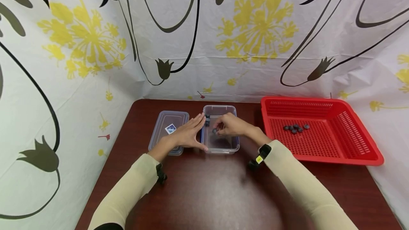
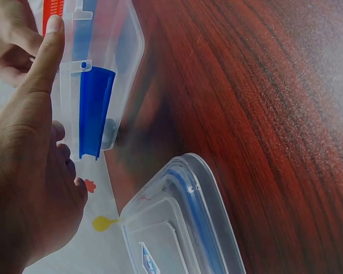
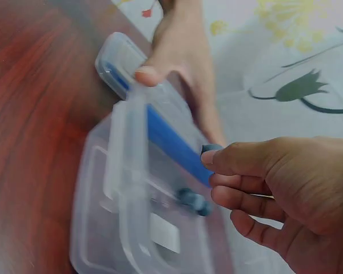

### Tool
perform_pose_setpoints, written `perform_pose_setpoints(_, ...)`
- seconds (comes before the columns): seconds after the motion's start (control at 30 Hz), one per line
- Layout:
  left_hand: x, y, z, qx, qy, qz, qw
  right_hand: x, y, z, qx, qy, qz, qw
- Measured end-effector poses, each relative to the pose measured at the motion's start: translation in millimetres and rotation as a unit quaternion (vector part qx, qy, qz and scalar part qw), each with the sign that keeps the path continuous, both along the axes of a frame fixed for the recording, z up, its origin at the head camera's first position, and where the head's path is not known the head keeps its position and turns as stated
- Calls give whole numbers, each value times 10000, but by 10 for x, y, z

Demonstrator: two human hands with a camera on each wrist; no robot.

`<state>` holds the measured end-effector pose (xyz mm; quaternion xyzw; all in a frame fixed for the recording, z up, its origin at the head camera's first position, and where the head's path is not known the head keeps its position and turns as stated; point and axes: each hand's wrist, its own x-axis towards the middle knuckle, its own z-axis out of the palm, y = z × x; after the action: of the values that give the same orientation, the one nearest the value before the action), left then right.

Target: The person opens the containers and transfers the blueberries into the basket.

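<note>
A clear plastic box (image 1: 228, 151) with blue side clips stands near the back of the table. My left hand (image 1: 186, 134) rests along its left side, fingers straight and spread from the thumb, the thumb at the near left corner. Over the box, my right hand (image 1: 233, 125) pinches a small dark-blue blueberry (image 3: 210, 149) between thumb and forefinger, its other fingers loosely bent. Inside the box, a few more blueberries (image 3: 193, 201) sit close together by the left wall.
The box's clear lid (image 1: 163, 129), with a blue and white sticker, lies left of the box, partly behind my left hand. To the right, a red basket (image 1: 322, 158) holds several blueberries (image 1: 295, 128). Patterned cloth (image 1: 204, 45) hangs behind the brown table (image 1: 211, 194).
</note>
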<state>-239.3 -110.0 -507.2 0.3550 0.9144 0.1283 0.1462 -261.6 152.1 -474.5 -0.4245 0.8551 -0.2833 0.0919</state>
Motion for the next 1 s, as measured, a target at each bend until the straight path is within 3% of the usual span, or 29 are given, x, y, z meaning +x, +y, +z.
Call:
perform_pose_setpoints(0.4,10,-4,14,-9,-35,-13,10000,-11,747,482,4,375,-372,9986)
perform_pose_setpoints(0.7,4,-5,4,35,-57,31,10000,-52,1606,739,549,653,-993,9914)
perform_pose_setpoints(0.87,-6,-1,-12,21,-69,46,10000,-61,2041,765,665,713,-1249,9874)
perform_pose_setpoints(1.0,-9,6,-20,34,-83,62,9999,-92,2338,676,861,447,-1557,9830)
